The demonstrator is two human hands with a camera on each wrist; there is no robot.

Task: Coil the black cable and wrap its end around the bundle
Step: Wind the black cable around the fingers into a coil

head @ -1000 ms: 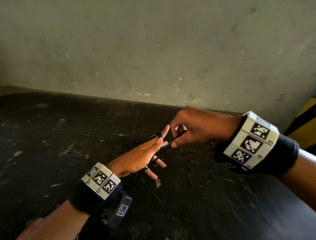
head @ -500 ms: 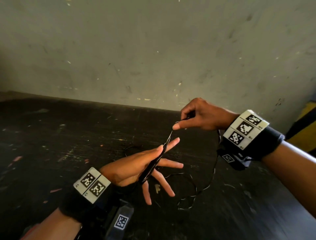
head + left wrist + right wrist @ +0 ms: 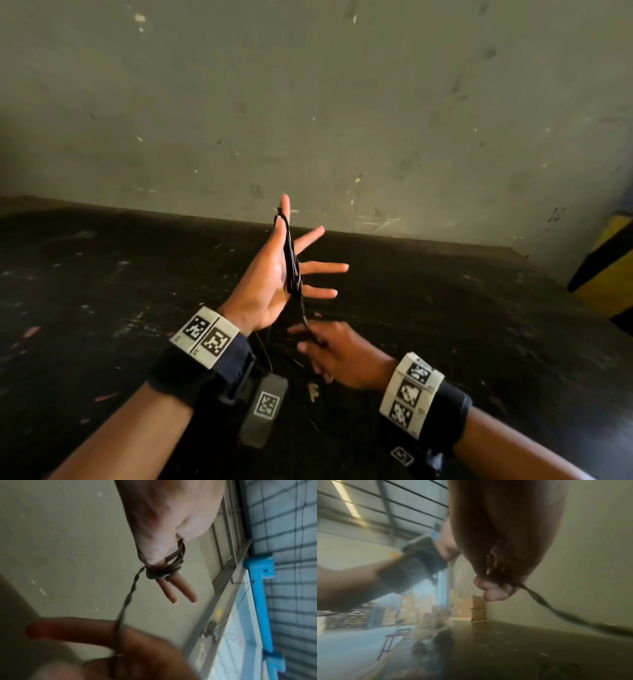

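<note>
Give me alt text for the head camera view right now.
A left hand, raised with fingers spread, has loops of black cable wound around it. Below it, the right hand pinches the cable's free length above a dark, scuffed table against a grey wall.

Head view: I read dim, flat light, dark lower half, wide-angle bowing at edges | left wrist: bright daylight at right, bottom foreground blurred | right wrist: motion-smeared throughout, daylight glare at left.
</note>
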